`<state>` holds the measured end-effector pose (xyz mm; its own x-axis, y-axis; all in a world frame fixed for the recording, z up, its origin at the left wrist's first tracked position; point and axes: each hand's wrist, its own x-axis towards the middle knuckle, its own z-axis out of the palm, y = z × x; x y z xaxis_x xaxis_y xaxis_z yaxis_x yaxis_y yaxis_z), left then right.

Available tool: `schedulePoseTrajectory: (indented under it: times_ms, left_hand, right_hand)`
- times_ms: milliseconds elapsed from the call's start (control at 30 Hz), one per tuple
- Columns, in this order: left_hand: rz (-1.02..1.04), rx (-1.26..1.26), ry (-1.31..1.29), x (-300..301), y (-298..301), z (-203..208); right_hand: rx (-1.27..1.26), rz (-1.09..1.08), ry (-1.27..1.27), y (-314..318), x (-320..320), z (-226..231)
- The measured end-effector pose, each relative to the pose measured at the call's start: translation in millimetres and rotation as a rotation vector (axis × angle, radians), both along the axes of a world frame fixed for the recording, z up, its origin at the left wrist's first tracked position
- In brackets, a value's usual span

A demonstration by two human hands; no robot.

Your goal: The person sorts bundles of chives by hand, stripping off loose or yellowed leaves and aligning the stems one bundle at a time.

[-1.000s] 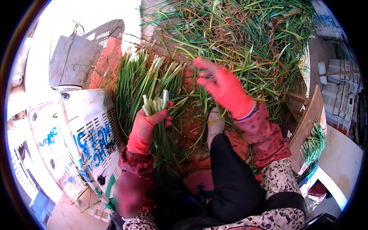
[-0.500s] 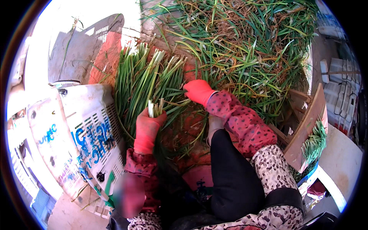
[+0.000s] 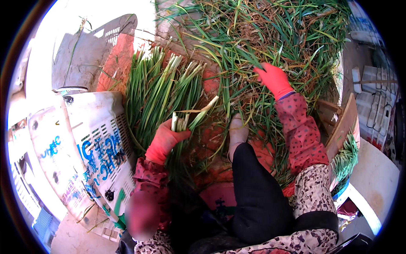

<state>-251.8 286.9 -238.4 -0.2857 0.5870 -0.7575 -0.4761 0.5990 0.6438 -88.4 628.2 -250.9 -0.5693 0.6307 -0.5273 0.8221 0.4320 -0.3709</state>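
My left hand (image 3: 165,139), in an orange-red glove, is closed round a small bunch of green leafy stalks (image 3: 181,122) with pale stem ends pointing up. One stalk slants out to the right of the bunch, its pale end apart from the others. My right hand (image 3: 274,79), gloved alike, reaches to the big loose heap of green leaves and dry brown stalks (image 3: 270,34). Its fingers are pinched on green leaves at the heap's near side; the fingertips are partly hidden. Just beyond my left hand lies a neat pile of similar stalks (image 3: 163,84), pale ends away from me.
A white slotted plastic crate (image 3: 99,135) with blue writing stands at the left. My foot (image 3: 238,131) rests between the pile and the heap. A wooden frame (image 3: 340,122) is at the right, beside a pale stool-like surface (image 3: 374,173). Reddish ground (image 3: 209,80) shows between the stalks.
My right hand has moved away to the right and forward, onto the heap. A pale-ended stalk now slants beside the bunch in my left hand, which has shifted and tilted slightly.
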Motion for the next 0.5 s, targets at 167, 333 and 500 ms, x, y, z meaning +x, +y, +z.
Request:
schedulePoseTrajectory:
  times_ms: [167, 333, 500]
  left_hand:
    - [0.102, 0.096, -0.091, -10, 3, 25]
    - [0.145, 0.145, -0.294, -8, 15, 29]
    - [0.125, 0.077, -0.137, -9, 10, 21]
  right_hand:
    - [-0.19, 0.038, 0.41, -49, -7, 16]
    - [-1.304, -0.11, 0.66, -134, -45, 9]
    - [-1.049, -0.094, 0.54, -140, -49, 2]
